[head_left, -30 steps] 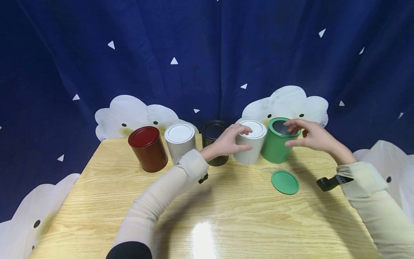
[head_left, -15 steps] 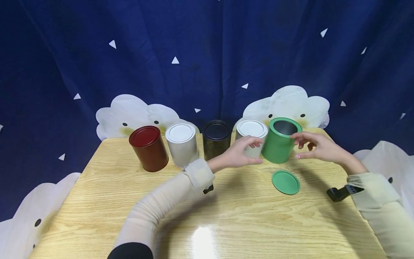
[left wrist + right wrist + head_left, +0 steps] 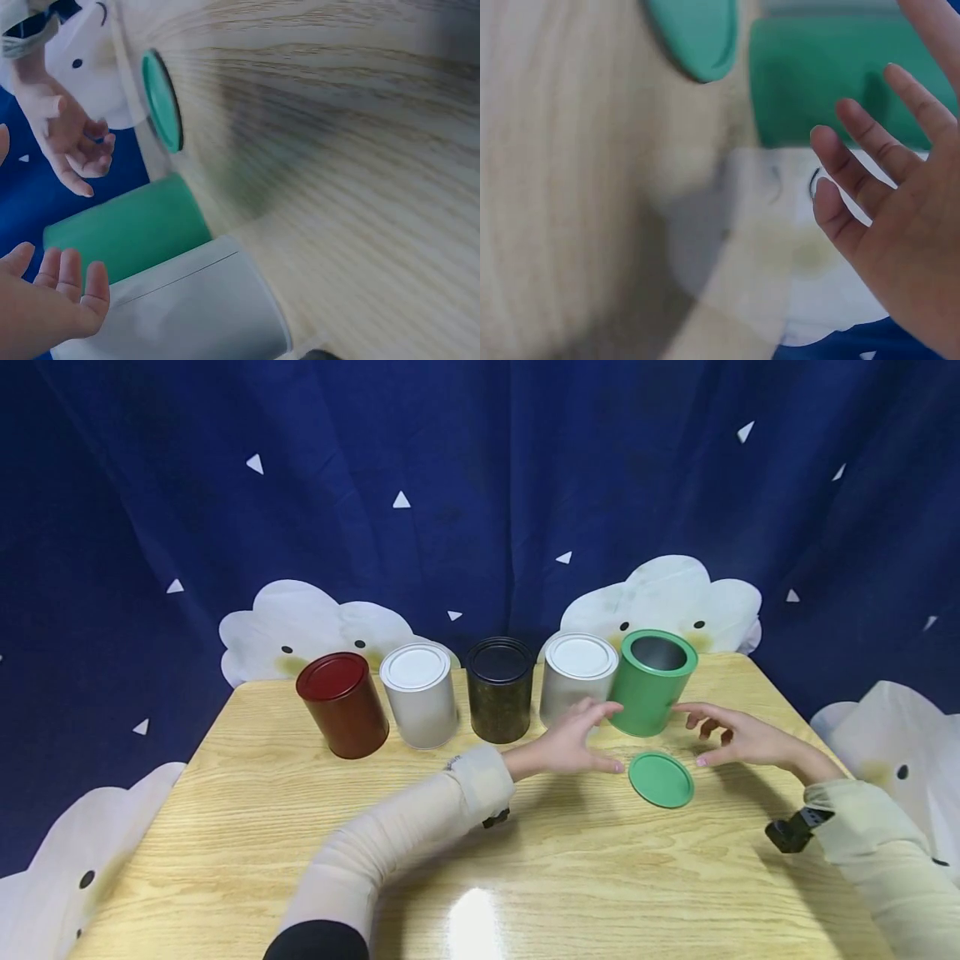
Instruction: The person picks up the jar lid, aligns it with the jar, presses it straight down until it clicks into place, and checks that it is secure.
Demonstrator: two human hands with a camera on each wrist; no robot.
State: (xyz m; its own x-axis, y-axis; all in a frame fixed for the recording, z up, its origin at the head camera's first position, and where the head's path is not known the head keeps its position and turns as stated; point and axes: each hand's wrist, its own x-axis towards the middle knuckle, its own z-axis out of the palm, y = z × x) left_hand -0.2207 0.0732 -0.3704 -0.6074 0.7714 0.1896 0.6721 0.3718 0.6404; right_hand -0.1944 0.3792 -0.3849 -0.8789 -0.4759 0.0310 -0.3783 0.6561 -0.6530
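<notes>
A round green lid (image 3: 661, 779) lies flat on the wooden table, in front of a green can (image 3: 647, 693) whose top is open and dark inside. My left hand (image 3: 572, 741) hovers left of the lid, thumb and fingers spread apart, holding nothing. On the lid's other side is my right hand (image 3: 742, 739), its fingers loosely bent and also free of any object. In the left wrist view the lid (image 3: 163, 100) shows edge-on beyond the green can (image 3: 131, 225). The right wrist view has my right hand (image 3: 907, 195) apart from the green can (image 3: 825, 82).
Left of the green can stand a light can (image 3: 579, 672) with a white lid, a black can (image 3: 500, 689), another white-lidded can (image 3: 420, 693) and a dark red can (image 3: 345, 706). Behind the wooden table (image 3: 247, 827) hangs a dark blue curtain (image 3: 450, 485).
Both hands have come down and nearer from the can tops toward the green lid. My left hand has also shifted right. The cans and the lid stay where they were.
</notes>
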